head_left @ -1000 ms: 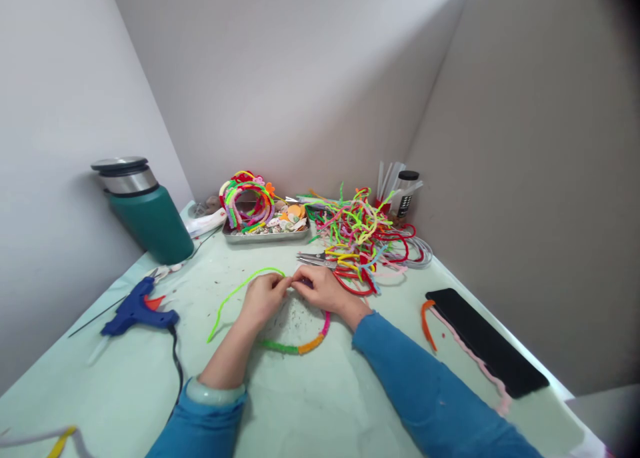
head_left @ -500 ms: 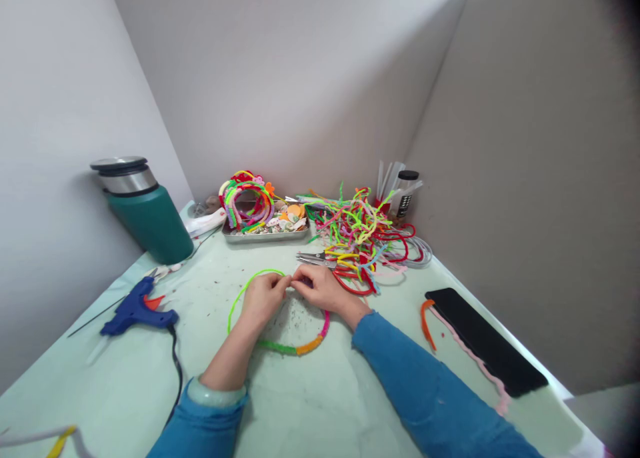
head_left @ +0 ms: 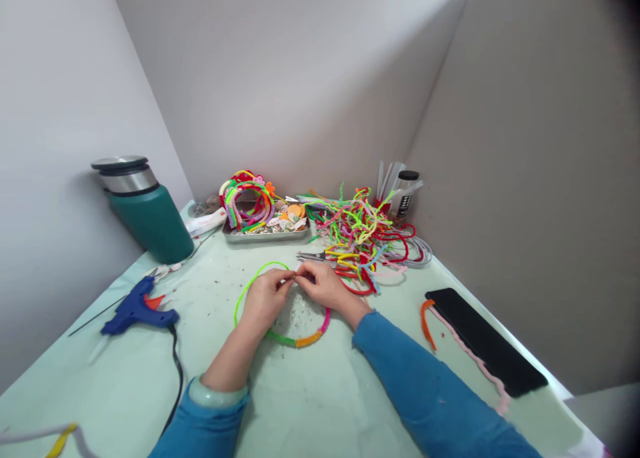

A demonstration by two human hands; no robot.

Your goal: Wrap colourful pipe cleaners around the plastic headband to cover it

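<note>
A hoop wrapped in pipe cleaner (head_left: 309,340) lies in front of me, coloured lime, green, orange and pink along its length. At its far side my left hand (head_left: 264,299) is closed in a pinch on the hoop. My right hand (head_left: 320,286) pinches right beside it, the fingertips of both hands meeting. The small piece between the fingertips is mostly hidden. Just beyond my right hand lie scissors (head_left: 311,257) with dark blades, partly covered by the hand and by loose pipe cleaners.
A metal tray (head_left: 267,239) with wrapped hoops and small decorations stands at the back. Right of it is a tangled pile of pipe cleaners (head_left: 357,221). A blue glue gun (head_left: 137,311) and a green bottle (head_left: 150,221) are left. A black phone-like slab (head_left: 493,345) lies right.
The hoop and both hands have shifted slightly away from me and to the right. The pinching fingertips have turned a little, still together at the far side.
</note>
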